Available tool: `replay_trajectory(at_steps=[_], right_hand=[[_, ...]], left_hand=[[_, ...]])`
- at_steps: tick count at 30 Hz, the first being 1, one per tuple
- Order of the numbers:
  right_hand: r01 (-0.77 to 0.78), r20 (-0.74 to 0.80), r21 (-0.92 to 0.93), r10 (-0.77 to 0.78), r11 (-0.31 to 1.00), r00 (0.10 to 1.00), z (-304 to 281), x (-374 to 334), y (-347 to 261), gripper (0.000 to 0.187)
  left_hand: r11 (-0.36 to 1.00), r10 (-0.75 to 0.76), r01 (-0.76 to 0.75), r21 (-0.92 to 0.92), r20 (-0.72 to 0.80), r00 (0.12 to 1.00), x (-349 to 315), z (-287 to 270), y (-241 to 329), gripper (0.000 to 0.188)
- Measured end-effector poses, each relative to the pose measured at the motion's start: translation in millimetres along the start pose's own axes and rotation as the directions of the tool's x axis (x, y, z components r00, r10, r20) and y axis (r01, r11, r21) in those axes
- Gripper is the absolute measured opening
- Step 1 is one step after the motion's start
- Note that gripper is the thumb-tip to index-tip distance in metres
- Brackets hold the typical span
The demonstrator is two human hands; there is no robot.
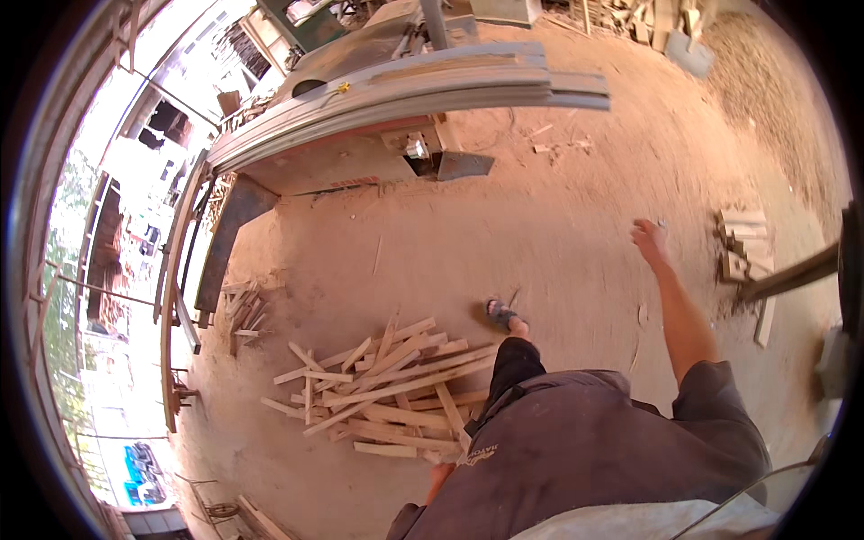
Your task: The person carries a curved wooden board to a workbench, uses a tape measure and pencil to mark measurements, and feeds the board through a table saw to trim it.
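My right arm reaches forward over the bare floor, and my right hand (650, 241) has its fingers curled. A tiny pale grey spot shows at its edge, too small to name. My left forearm is mostly covered by my dark shirt. Only a small part of my left hand (439, 474) shows, low beside the heap of wooden strips (387, 387), and its fingers are hidden. The pale strips lie criss-cross on the floor to my left. One sandalled foot (506, 315) is in front of me, just right of the heap.
Ahead stands a large machine bench (315, 162) with long grey rails (405, 85) and a small yellow item (338, 88) on top. Stacked wood blocks (745, 238) and a slanting post (792, 273) are at the right. A shovel blade (689, 56) rests by sawdust at far right.
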State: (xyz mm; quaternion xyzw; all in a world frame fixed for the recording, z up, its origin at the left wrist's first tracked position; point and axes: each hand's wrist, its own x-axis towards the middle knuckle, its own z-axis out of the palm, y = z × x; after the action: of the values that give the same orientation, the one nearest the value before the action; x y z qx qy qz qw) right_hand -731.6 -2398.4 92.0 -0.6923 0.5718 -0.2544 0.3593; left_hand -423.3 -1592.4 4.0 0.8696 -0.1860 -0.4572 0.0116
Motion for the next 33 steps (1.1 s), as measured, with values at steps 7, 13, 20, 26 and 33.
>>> replay_trajectory(at_steps=[7, 13, 20, 26, 33], right_hand=[[0.262, 0.429, 0.013, -0.242, 0.965, 0.871, 182, 119, -253, 0.037], [0.362, 0.346, 0.029, -0.349, 0.932, 0.871, 311, 232, -402, 0.027], [0.576, 0.123, -0.163, -0.562, 0.801, 0.818, 449, 495, -564, 0.027], [0.451, 0.269, -0.509, -0.362, 0.733, 0.893, 573, 706, -630, 0.024], [0.544, 0.583, -0.727, -0.043, 0.419, 0.811, 582, 764, -645, 0.022]], left_hand=[[0.870, 0.035, -0.087, -0.485, -0.114, 0.993, 176, -118, 163, 0.053], [0.722, -0.093, -0.281, -0.632, -0.492, 0.866, 258, -385, 199, 0.042], [0.514, -0.246, -0.327, -0.793, -0.501, 0.830, 340, -574, 227, 0.015], [0.675, -0.379, 0.029, -0.737, -0.313, 0.871, 400, -530, 166, 0.028], [0.694, -0.408, 0.301, -0.654, -0.013, 0.913, 387, -600, 210, 0.028]])
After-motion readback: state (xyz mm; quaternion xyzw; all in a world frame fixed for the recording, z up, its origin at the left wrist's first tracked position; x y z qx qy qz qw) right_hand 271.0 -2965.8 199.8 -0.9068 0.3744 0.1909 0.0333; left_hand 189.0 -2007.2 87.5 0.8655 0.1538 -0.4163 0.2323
